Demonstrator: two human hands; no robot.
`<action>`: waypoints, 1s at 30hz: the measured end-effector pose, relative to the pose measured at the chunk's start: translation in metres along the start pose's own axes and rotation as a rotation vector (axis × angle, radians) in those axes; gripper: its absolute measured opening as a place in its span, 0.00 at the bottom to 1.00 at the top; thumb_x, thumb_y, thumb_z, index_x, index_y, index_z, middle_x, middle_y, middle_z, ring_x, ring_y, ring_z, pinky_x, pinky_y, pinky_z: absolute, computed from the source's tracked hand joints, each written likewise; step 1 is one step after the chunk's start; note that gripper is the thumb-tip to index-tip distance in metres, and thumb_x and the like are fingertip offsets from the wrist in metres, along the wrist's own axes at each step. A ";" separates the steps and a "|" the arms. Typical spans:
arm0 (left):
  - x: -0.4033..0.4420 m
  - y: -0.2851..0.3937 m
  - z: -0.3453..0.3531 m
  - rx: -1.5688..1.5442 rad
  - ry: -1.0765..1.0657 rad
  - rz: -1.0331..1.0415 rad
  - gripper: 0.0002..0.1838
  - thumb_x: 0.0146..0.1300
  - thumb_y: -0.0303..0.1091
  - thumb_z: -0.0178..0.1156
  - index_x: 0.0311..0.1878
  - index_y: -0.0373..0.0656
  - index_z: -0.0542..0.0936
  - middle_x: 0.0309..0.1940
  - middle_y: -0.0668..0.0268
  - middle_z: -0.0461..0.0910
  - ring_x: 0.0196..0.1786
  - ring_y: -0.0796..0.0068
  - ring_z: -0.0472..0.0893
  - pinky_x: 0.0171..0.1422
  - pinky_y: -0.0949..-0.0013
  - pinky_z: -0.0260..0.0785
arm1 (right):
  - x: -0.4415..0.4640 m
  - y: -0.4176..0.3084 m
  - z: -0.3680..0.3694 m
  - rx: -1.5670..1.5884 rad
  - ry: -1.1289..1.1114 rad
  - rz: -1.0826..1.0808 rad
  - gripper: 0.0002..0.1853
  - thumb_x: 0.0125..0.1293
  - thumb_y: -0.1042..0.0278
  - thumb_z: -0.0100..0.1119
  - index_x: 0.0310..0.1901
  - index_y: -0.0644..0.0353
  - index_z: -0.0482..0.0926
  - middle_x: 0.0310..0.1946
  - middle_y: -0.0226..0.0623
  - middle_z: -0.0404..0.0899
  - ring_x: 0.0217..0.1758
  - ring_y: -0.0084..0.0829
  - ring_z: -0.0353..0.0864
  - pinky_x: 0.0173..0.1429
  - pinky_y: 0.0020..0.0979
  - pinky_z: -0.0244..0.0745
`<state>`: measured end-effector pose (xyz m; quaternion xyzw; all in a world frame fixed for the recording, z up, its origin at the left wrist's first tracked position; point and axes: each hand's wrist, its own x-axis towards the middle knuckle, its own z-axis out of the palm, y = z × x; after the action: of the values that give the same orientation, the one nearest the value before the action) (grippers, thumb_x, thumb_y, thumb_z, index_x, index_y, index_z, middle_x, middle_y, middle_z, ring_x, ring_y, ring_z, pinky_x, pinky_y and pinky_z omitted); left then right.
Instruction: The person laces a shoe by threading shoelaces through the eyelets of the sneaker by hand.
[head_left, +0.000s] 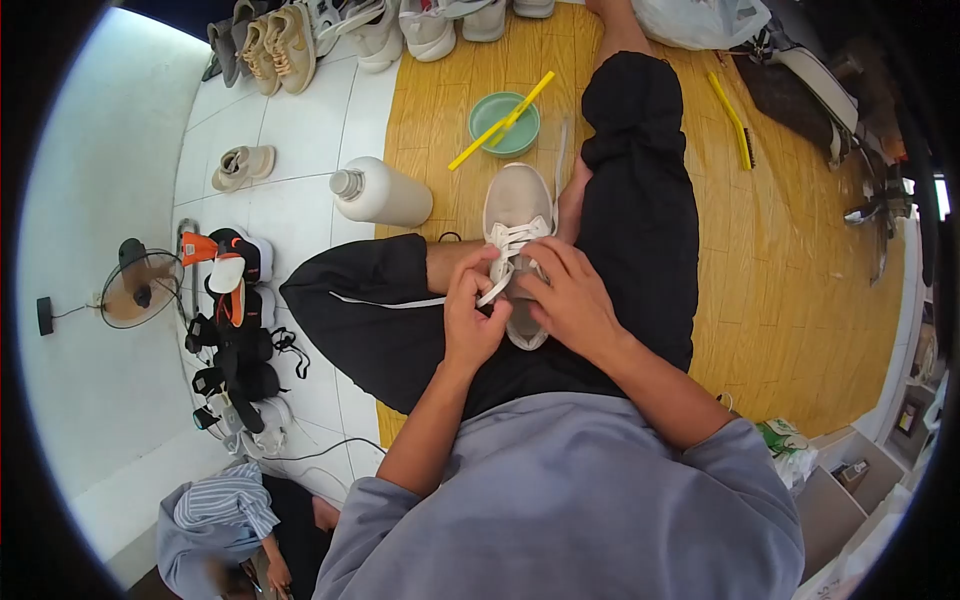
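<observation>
A beige shoe (518,195) with white laces (513,237) sits between my legs, its toe pointing away from me. My left hand (474,315) is at the left side of the shoe opening, its thumb and fingers closed on a loop of the shoelace. On the other side, my right hand (578,300) has its fingers bent against the right lacing edge and tongue. What lies under those right fingertips is partly hidden. A loose lace end runs along the right side of the toe.
Beyond the shoe are a green bowl (490,104) with a yellow stick-like handle (538,88) across it and a white bottle (385,192). A yellow-handled brush (740,130) lies right. Shoes (290,45), caps (258,255), a fan (142,290) and a seated person (225,510) are left.
</observation>
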<state>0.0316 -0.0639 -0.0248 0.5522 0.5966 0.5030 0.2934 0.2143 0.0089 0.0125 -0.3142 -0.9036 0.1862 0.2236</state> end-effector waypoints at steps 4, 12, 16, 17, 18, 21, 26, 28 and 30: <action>0.002 0.000 0.001 0.060 0.044 -0.017 0.11 0.54 0.17 0.63 0.34 0.37 0.70 0.61 0.48 0.81 0.60 0.55 0.84 0.65 0.61 0.75 | -0.004 0.008 0.004 0.119 0.089 -0.053 0.14 0.55 0.72 0.73 0.42 0.59 0.80 0.62 0.40 0.79 0.69 0.46 0.77 0.64 0.44 0.82; -0.001 0.021 -0.004 0.114 -0.042 -0.117 0.09 0.60 0.18 0.66 0.33 0.35 0.74 0.61 0.51 0.79 0.58 0.57 0.82 0.59 0.62 0.75 | -0.010 0.011 0.001 0.359 0.183 0.023 0.11 0.56 0.77 0.72 0.36 0.61 0.77 0.61 0.41 0.80 0.62 0.48 0.82 0.57 0.43 0.85; -0.015 0.030 -0.014 0.247 -0.150 0.052 0.13 0.66 0.23 0.71 0.31 0.32 0.75 0.69 0.47 0.72 0.77 0.40 0.71 0.75 0.48 0.74 | -0.008 0.008 -0.003 0.303 0.169 0.028 0.11 0.56 0.77 0.72 0.36 0.62 0.77 0.60 0.41 0.80 0.62 0.48 0.82 0.55 0.43 0.86; -0.021 0.032 -0.015 0.255 -0.196 0.076 0.14 0.66 0.23 0.72 0.30 0.32 0.75 0.70 0.46 0.71 0.78 0.39 0.70 0.76 0.47 0.74 | -0.008 0.006 -0.004 0.301 0.161 0.037 0.11 0.56 0.77 0.72 0.36 0.62 0.77 0.60 0.40 0.80 0.62 0.48 0.82 0.55 0.43 0.85; -0.025 0.037 -0.018 0.265 -0.241 0.100 0.14 0.66 0.23 0.72 0.30 0.32 0.75 0.72 0.46 0.69 0.79 0.38 0.69 0.76 0.46 0.74 | -0.007 0.005 -0.003 0.300 0.154 0.044 0.11 0.56 0.77 0.72 0.36 0.62 0.77 0.60 0.40 0.80 0.62 0.48 0.82 0.56 0.44 0.85; -0.032 0.039 -0.023 0.203 -0.367 0.095 0.17 0.68 0.26 0.72 0.28 0.32 0.74 0.77 0.44 0.65 0.83 0.37 0.63 0.76 0.45 0.75 | -0.009 0.004 -0.003 0.305 0.119 0.066 0.11 0.56 0.76 0.72 0.37 0.62 0.78 0.59 0.40 0.80 0.61 0.48 0.82 0.55 0.44 0.85; -0.023 0.047 -0.033 0.187 -0.473 0.037 0.17 0.70 0.27 0.71 0.28 0.32 0.74 0.78 0.43 0.64 0.84 0.38 0.61 0.76 0.44 0.75 | -0.009 0.006 -0.008 0.321 0.112 0.115 0.11 0.57 0.76 0.72 0.37 0.62 0.78 0.58 0.39 0.81 0.59 0.47 0.83 0.56 0.43 0.84; -0.025 0.047 -0.033 0.198 -0.441 0.030 0.17 0.70 0.26 0.70 0.27 0.33 0.74 0.77 0.44 0.66 0.84 0.39 0.63 0.74 0.47 0.77 | -0.010 0.006 -0.009 0.341 0.127 0.131 0.11 0.55 0.77 0.73 0.36 0.62 0.78 0.57 0.39 0.81 0.58 0.47 0.83 0.57 0.42 0.83; -0.031 0.044 -0.035 0.146 -0.371 0.000 0.16 0.70 0.27 0.70 0.28 0.33 0.75 0.76 0.46 0.68 0.83 0.41 0.65 0.72 0.48 0.78 | -0.016 0.006 -0.009 0.377 0.149 0.154 0.12 0.53 0.79 0.74 0.35 0.62 0.79 0.56 0.41 0.83 0.57 0.46 0.84 0.60 0.41 0.81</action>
<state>0.0224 -0.1081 0.0208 0.6553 0.5671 0.3481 0.3574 0.2331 0.0039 0.0123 -0.3480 -0.8071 0.3447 0.3296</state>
